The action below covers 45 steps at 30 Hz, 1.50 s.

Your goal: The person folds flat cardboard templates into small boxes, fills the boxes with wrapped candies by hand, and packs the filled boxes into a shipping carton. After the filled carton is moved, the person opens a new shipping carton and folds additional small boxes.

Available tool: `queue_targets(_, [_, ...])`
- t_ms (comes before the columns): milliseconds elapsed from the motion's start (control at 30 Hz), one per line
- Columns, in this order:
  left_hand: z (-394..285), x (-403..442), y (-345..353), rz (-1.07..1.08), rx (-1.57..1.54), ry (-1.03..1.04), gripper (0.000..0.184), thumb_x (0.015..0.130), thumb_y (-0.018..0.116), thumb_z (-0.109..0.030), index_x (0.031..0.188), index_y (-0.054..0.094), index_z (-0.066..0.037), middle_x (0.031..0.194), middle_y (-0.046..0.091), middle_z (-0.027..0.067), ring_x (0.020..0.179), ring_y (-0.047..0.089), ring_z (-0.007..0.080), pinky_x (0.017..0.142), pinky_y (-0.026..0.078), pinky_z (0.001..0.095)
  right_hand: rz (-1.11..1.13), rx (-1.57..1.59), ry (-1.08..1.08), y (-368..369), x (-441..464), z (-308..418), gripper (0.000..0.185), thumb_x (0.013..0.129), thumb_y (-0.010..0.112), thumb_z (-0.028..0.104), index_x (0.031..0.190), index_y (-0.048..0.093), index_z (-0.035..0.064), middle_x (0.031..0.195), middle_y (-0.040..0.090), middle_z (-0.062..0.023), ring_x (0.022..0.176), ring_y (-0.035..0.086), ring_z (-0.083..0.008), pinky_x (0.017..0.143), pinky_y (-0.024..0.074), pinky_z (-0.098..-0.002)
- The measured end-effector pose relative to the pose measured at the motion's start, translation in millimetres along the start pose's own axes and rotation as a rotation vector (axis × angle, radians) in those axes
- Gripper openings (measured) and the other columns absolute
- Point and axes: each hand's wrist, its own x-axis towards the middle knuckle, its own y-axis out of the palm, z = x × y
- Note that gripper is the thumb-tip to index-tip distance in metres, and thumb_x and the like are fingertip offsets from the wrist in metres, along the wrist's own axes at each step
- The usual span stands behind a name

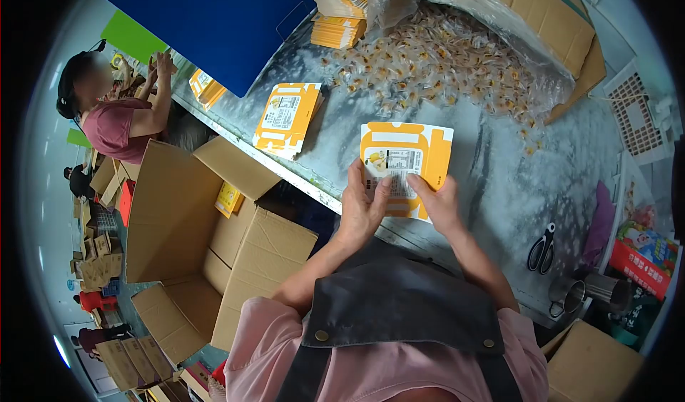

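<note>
A flat, unfolded yellow-and-white carton (437, 161) is held up over the table edge between both hands. My left hand (362, 201) grips its left side, thumb on the printed face. On its lower right side, my right hand (439, 204) pinches with the thumb on top. Printed text and a small picture show on the carton's face. A stack of the same flat cartons (287, 120) lies to the left on the table. Beyond my hands spreads a heap of small clear-wrapped pieces (457, 63), whose kind I cannot make out.
An open cardboard box (175, 216) stands left of the table with a yellow carton inside. More carton stacks (339, 31) lie at the back, beside a blue panel (200, 17). Scissors (542, 248) and metal cups (567, 295) are at right. A co-worker (121, 120) stands left.
</note>
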Motion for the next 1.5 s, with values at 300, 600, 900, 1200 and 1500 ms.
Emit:
queue_targets(300, [4, -5, 5, -0.001, -0.041, -0.005, 0.041, 0.096, 0.057, -0.013, 0.128, 0.037, 0.004, 0.105, 0.063, 0.0154, 0.090, 0.062, 0.0169, 0.076, 0.051, 0.0305, 0.049, 0.159, 0.131, -8, 5, -9, 0.025, 0.091, 0.066, 0.009, 0.114, 0.065, 0.0000, 0.104, 0.068, -0.0025, 0.092, 0.062, -0.0082, 0.082, 0.0508, -0.0259])
queue_targets(600, [21, 26, -21, -0.120, -0.331, -0.226, 0.023, 0.101, 0.051, -0.014, 0.114, 0.054, 0.004, 0.095, 0.068, 0.0063, 0.080, 0.060, 0.0064, 0.072, 0.048, 0.0226, 0.335, -0.035, -0.025, -17, 0, 9, 0.051, 0.086, 0.066, 0.004, 0.127, 0.037, 0.0004, 0.111, 0.060, -0.0097, 0.102, 0.060, -0.0142, 0.086, 0.0510, -0.0283])
queue_targets(900, [27, 28, -26, -0.144, -0.315, -0.256, 0.030, 0.103, 0.045, -0.020, 0.117, 0.053, 0.005, 0.095, 0.065, 0.0053, 0.083, 0.055, 0.0061, 0.076, 0.046, 0.0233, 0.307, -0.231, -0.090, -6, -8, 21, 0.056, 0.086, 0.058, 0.000, 0.135, 0.031, 0.0009, 0.115, 0.060, -0.0152, 0.100, 0.064, -0.0199, 0.083, 0.0522, -0.0310])
queue_targets(1200, [51, 28, -26, -0.196, -0.760, -0.543, 0.027, 0.102, 0.044, -0.015, 0.115, 0.055, 0.005, 0.107, 0.065, 0.0114, 0.096, 0.063, 0.0176, 0.089, 0.050, 0.0332, 0.170, 0.073, -0.244, 16, -14, 18, 0.076, 0.086, 0.054, -0.005, 0.150, 0.015, 0.0014, 0.138, 0.045, -0.0153, 0.125, 0.048, -0.0197, 0.100, 0.0426, -0.0326])
queue_targets(1500, [43, 22, -23, -0.109, -0.660, -0.479, 0.022, 0.101, 0.046, -0.015, 0.110, 0.057, 0.002, 0.101, 0.068, 0.0119, 0.086, 0.067, 0.0164, 0.078, 0.056, 0.0290, 0.051, 0.231, -0.160, 5, -18, 4, 0.033, 0.093, 0.060, 0.005, 0.124, 0.050, -0.0010, 0.099, 0.061, -0.0030, 0.086, 0.059, -0.0087, 0.074, 0.0515, -0.0252])
